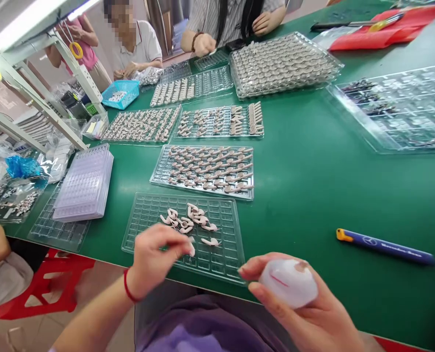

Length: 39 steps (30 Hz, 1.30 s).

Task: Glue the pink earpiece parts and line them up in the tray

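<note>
Head view: your left hand (152, 259) pinches a small white piece (192, 249) over the clear tray (229, 266); your right hand (325, 313) cradles a rounded whitish object (289, 283).
Your left thumb and fingers are nearly closed on the piece; your right fingers curl around the object, its index and thumb tips a little apart with nothing visible between them. White curved pieces (185, 224) lie loosely bunched in the tray, one (210, 242) just apart. You appear to be handling pieces singly, with the object readied beside the tray; the next move seems to call for a light, steady pinch, aligning both hands without disturbing the bunch.
</note>
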Tool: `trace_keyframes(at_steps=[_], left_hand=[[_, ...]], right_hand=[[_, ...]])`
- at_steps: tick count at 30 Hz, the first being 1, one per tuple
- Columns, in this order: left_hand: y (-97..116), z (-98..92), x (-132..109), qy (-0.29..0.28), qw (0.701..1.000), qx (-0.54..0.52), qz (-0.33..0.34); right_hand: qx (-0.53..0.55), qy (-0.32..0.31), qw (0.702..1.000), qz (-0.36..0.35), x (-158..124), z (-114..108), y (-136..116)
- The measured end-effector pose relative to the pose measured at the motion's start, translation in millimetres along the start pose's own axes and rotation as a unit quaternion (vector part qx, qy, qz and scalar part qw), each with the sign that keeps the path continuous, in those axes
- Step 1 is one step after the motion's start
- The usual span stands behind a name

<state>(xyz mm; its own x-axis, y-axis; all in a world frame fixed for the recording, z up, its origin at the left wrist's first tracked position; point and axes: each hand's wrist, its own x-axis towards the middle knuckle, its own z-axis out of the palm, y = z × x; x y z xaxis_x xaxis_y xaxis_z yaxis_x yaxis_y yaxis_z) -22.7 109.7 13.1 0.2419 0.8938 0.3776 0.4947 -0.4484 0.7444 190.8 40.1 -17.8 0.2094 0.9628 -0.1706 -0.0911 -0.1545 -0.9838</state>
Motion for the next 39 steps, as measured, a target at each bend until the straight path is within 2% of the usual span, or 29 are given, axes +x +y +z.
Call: trace_keyframes(at_steps=[3,6,8,12,16,21,25,28,33,36,39], left_hand=[[-39,-10.9,57,0.036,0.997,0.042,-0.045],[-75,-17.2,111,0.040,0.995,0.074,-0.048],[-94,-17.1,140,0.039,0.993,0.101,-0.047],[-117,-8.9,178,0.019,0.988,0.148,-0.046],[-128,-0.7,194,-0.011,0.984,0.172,-0.041],[-131,-0.3,199,-0.043,0.981,0.186,-0.041],[-116,-8.3,193,-0.051,0.977,0.199,-0.049],[-88,-15.6,171,-0.074,0.975,0.202,-0.050],[-38,-18.5,110,-0.211,0.956,0.191,-0.073],[-26,-14.9,86,-0.244,0.930,0.245,-0.123],[-24,-11.0,78,-0.244,0.927,0.244,-0.147]], right_hand=[[-0.137,-0.007,0.987,-0.084,18,-6,7],[-0.244,-0.063,0.957,-0.146,30,-10,22],[-0.279,-0.086,0.940,-0.179,34,-13,35],[-0.291,-0.043,0.931,-0.215,31,-18,53],[-0.293,-0.034,0.935,-0.199,25,-18,52],[-0.304,-0.032,0.939,-0.157,23,-19,45],[-0.313,-0.038,0.940,-0.133,25,-21,43],[-0.302,-0.032,0.943,-0.139,26,-20,39],[-0.261,-0.016,0.958,-0.115,26,-18,30],[-0.239,-0.009,0.963,-0.121,25,-18,29],[-0.233,-0.012,0.965,-0.119,23,-19,30]])
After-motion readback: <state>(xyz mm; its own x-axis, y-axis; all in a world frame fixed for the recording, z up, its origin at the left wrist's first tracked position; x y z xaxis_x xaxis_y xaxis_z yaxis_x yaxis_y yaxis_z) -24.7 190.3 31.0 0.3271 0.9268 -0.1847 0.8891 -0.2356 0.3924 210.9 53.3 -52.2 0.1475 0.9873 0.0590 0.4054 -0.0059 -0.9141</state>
